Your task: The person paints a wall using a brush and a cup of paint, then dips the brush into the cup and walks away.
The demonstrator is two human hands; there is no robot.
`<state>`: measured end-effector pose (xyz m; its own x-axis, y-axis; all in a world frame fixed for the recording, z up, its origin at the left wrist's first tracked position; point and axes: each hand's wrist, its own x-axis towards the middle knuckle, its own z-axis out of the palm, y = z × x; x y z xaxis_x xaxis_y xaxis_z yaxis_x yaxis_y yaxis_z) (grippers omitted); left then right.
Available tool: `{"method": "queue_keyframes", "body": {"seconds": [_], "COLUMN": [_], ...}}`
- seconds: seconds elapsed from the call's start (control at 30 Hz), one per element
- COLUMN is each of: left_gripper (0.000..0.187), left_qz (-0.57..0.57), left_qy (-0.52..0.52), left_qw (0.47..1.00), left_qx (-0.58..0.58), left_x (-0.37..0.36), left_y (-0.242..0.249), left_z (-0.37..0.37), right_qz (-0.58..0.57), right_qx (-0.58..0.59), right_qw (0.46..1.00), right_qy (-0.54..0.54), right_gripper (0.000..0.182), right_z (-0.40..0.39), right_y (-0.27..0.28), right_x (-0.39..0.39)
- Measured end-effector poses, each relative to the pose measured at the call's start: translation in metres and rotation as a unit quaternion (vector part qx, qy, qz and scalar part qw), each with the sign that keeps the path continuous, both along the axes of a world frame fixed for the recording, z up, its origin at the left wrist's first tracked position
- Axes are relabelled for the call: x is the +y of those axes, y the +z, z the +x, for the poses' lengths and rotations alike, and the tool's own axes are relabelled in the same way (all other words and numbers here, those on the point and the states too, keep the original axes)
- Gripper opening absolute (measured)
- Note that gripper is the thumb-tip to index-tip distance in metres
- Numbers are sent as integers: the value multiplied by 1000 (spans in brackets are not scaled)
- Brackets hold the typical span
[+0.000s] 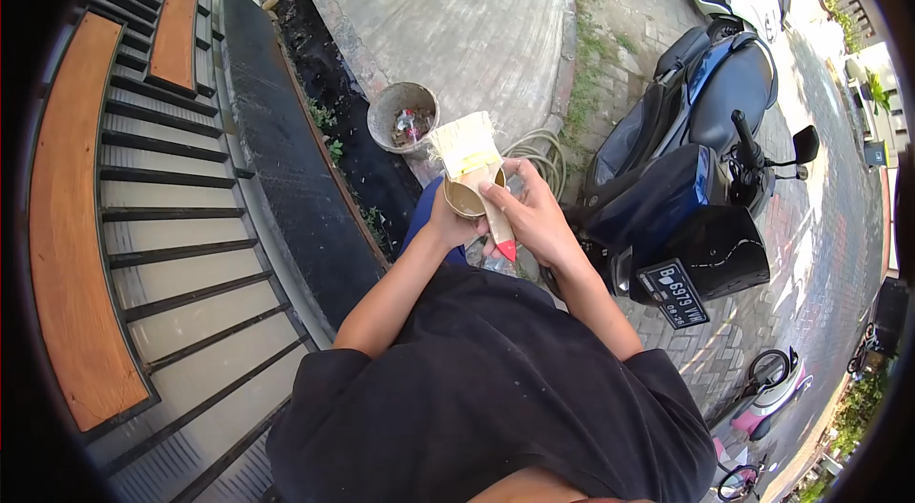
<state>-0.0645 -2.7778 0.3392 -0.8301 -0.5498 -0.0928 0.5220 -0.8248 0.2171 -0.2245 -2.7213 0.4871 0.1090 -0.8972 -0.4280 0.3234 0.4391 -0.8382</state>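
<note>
My left hand (454,220) is closed around a small round can (461,203) and holds it in front of my body. What the can contains is hard to make out. In my right hand (532,213) is a wide paintbrush (470,147), gripped by its wooden handle, with the thumb lying along it. The pale bristles point away from me, above the can's far rim, and the red handle tip points back toward me. The brush covers part of the can's opening.
Beyond my hands stands a grey bucket (377,118) with litter inside, near a coiled hose (545,152). A blue-black scooter (667,184) is parked close on the right. On the left are a dark drain (329,74) and a black metal railing with orange boards (81,217).
</note>
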Motion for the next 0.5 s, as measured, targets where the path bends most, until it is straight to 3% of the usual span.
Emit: {"method": "queue_keyframes", "body": {"seconds": [0.2,0.3,0.4,0.5], "left_gripper": [63,65,67,67], "left_qz": [43,25,53,102], "left_qy": [24,0,-21,40], "left_qw": [988,991,989,978], "left_qx": [-150,-132,-134,-175], "left_x": [-139,-225,-292,-349], "left_y": [-16,-58,-43,-41], "left_z": [-21,-24,-21,-23], "right_qz": [19,7,16,12], "right_qx": [-1,8,13,10], "right_qw": [999,1000,1000,1000], "right_qy": [-26,-28,-9,-3], "right_gripper": [46,43,41,43], "right_z": [-12,-15,-19,-15], "right_y": [-14,-29,-26,-10], "right_x": [-134,-211,-281,-344]}}
